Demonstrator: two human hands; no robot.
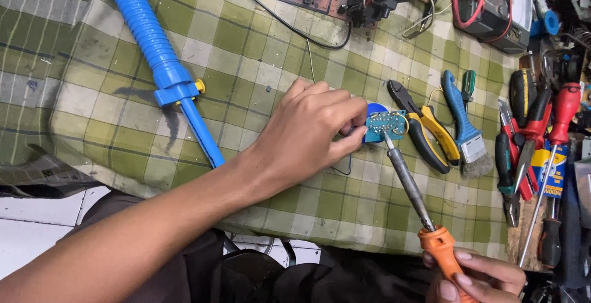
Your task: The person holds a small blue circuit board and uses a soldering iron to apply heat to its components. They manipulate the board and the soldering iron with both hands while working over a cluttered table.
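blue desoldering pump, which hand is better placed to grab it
Left, probably. The blue desoldering pump lies on the left of the cloth, nearer the left hand, though its fingers pinch the small circuit board. The right hand holds the soldering iron, tip on the board.

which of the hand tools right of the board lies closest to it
The yellow-handled pliers, right beside the small blue circuit board; the blue-handled brush and red screwdrivers lie farther right.

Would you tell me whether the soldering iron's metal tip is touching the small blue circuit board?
Touching: the head view shows the soldering iron tip meeting the lower edge of the small blue circuit board.
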